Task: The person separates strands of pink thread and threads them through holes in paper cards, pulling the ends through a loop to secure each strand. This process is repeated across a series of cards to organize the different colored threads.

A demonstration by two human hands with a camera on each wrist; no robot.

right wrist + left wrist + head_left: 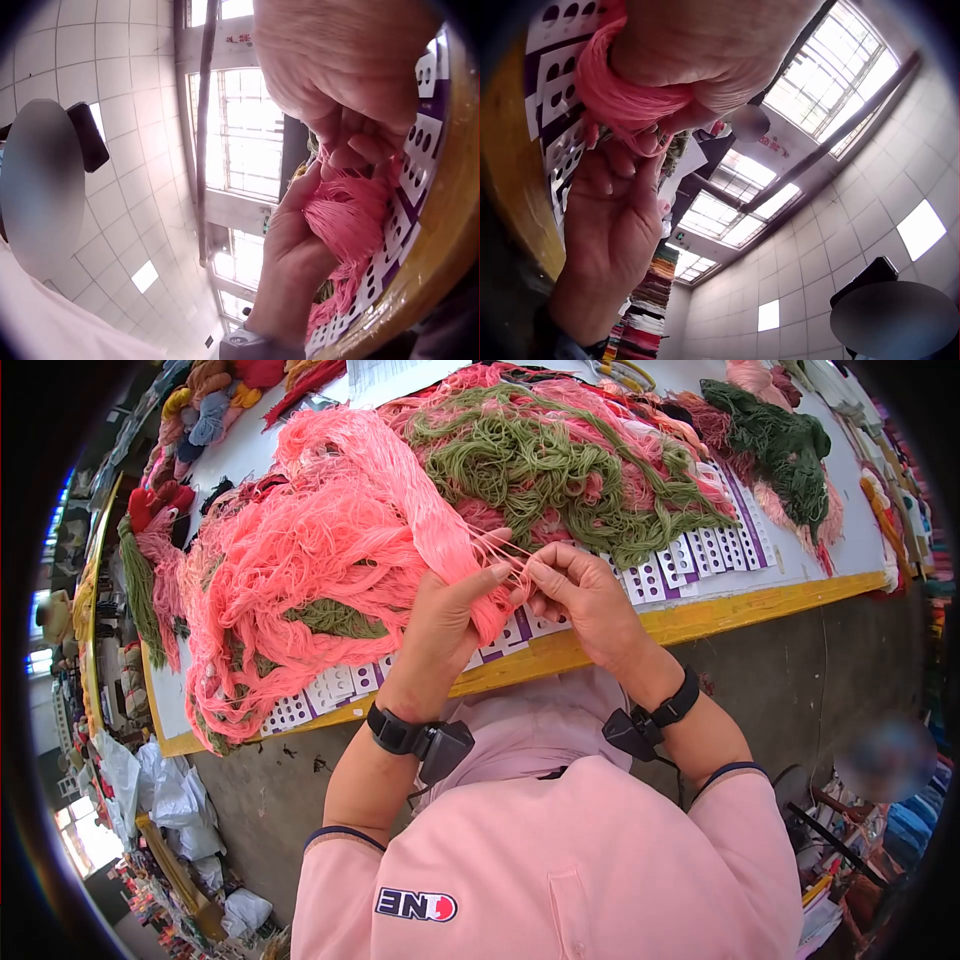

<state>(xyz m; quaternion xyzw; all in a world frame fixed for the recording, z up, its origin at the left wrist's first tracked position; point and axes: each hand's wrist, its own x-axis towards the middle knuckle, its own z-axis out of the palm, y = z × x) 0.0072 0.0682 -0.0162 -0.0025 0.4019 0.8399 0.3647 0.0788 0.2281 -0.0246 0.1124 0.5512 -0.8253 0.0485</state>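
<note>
A thick skein of bright pink yarn [415, 510] runs down across the pile and loops through my left hand [447, 610], whose thumb and fingers grip it near the table's front edge. Close beside it, my right hand [592, 600] pinches a few thin strands, drawn out taut from the skein between the two hands. The left wrist view has the pink loop [622, 94] bending round the left hand. In the right wrist view, the right hand's curled fingers [360, 150] meet the strands just above the bundled skein [349, 217].
Loose pink yarn [300, 550] spreads over the left of the table, green yarn [520, 470] over the middle. Dark green yarn [775, 445] lies at the right. Punched white cards [690, 560] line the table's yellow front edge [760, 602].
</note>
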